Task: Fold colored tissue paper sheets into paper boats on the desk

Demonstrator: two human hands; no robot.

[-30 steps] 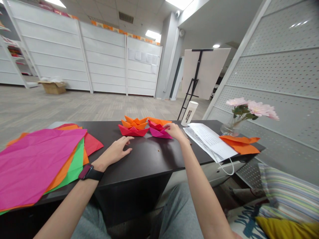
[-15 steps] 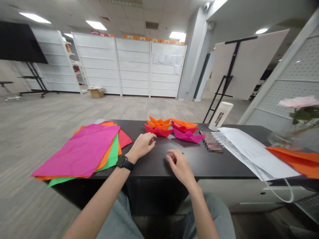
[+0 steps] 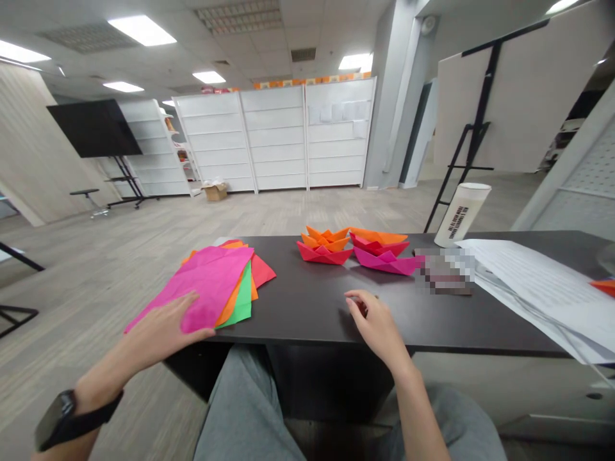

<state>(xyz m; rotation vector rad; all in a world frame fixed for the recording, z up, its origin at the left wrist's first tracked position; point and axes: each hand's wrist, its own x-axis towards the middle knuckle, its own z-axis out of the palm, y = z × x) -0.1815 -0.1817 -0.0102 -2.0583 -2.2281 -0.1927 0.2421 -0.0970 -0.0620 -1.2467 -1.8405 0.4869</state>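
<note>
My left hand (image 3: 161, 333) lies flat, fingers spread, on the near corner of a stack of coloured paper sheets (image 3: 211, 285) with a pink sheet on top. My right hand (image 3: 377, 323) rests on the dark table (image 3: 307, 307) near its front edge, fingers loosely curled and holding nothing. Several folded paper boats stand further back: a red one (image 3: 324, 254), an orange one (image 3: 327, 237), a pink one (image 3: 387, 261).
A white cylinder cup (image 3: 462, 214) stands at the back right beside printed white papers (image 3: 538, 285). A blurred patch (image 3: 444, 272) lies next to the boats. Behind the table are an easel (image 3: 473, 134), white shelving and open floor.
My view has swung left. My left hand moved from beside the red boat onto the pink sheet. My right hand came back from the pink boat to the table's front.
</note>
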